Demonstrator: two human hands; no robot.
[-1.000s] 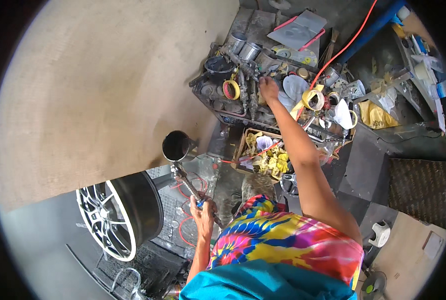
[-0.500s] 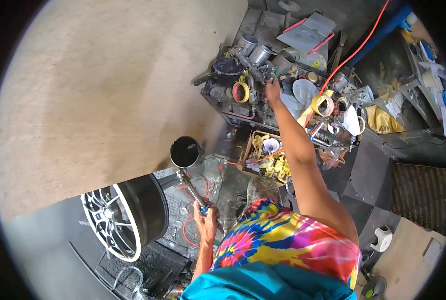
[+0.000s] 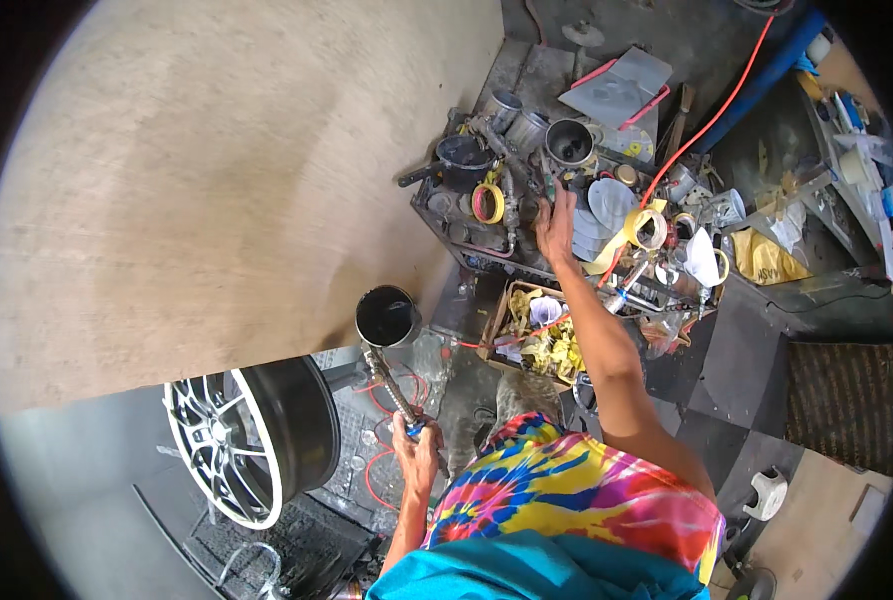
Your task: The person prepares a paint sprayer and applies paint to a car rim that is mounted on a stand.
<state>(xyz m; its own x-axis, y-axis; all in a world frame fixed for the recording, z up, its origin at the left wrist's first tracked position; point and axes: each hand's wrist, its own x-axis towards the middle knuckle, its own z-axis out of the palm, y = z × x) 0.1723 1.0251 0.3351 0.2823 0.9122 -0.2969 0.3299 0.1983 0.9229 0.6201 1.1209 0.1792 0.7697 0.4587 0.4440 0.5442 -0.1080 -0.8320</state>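
My left hand (image 3: 416, 450) grips the lower end of a metal spray gun (image 3: 392, 385) topped by a dark-filled cup (image 3: 386, 316). My right hand (image 3: 556, 225) is reached out to the cluttered cart, fingers closed on another spray gun (image 3: 548, 170) below an open metal cup (image 3: 569, 142); the fingertips are partly hidden. Beside it are grey discs (image 3: 611, 200), a yellow tape roll (image 3: 488, 203), a black pot (image 3: 463, 160) and metal cans (image 3: 525, 133).
A pale board (image 3: 186, 200) fills the left, with a black-and-white wheel rim (image 3: 286, 430) below. A box of crumpled yellow paper (image 3: 541, 350), red hose (image 3: 374, 475), white stool (image 3: 766, 495) and cluttered shelf (image 3: 831, 200) surround me. An orange hose (image 3: 716, 115) crosses the cart.
The open cup by my right hand now shows its dark inside, apparently tipped upright. The view has shifted, so both hands and the cart sit lower and farther right in the picture.
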